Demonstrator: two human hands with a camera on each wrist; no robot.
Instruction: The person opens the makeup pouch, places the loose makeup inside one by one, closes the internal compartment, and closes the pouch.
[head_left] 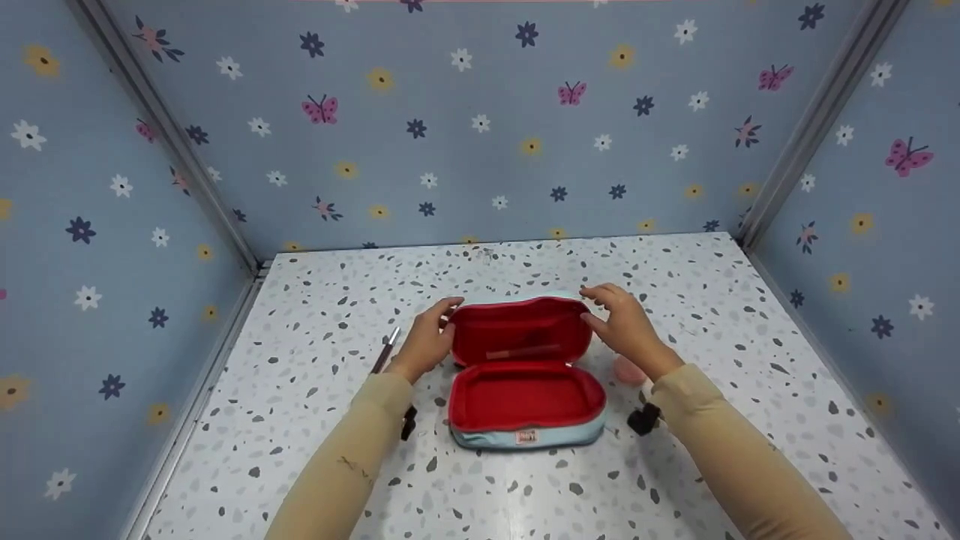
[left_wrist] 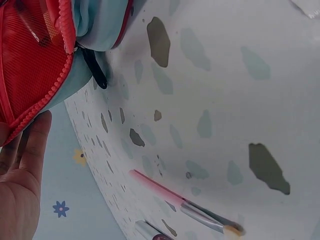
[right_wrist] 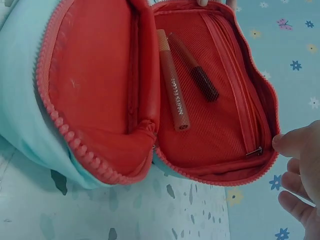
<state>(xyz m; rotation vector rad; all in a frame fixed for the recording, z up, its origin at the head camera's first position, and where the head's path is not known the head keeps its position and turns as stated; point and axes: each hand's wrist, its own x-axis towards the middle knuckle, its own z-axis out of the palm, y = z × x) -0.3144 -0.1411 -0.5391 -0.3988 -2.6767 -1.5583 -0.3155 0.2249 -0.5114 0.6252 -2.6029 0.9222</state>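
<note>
Both hands grip the raised lid (head_left: 517, 315) of a zippered pouch, one at each side: the left hand (head_left: 426, 337) has fingers behind the edge, and the right hand (head_left: 628, 322) sets its thumb on the rim with fingers beyond. Holding it from two sides probably stops the soft lid from sagging or flopping over the base. The zippered pouch (head_left: 480, 438) rests on the speckled tabletop (head_left: 480, 495) between the forearms, its opening facing the person, likely for an easy view inside. Its outside is pale blue, with a small front label (head_left: 527, 436) too blurred to read; the lining and chunky zipper teeth are red. Inside the lid, a mesh pocket (right_wrist: 200, 145) holds a lettered tube (right_wrist: 175, 92) and a dark-capped tube (right_wrist: 205, 82), presumably to separate them from the main compartment. A pink-handled brush (left_wrist: 175, 199) lies apart on the tabletop.
</note>
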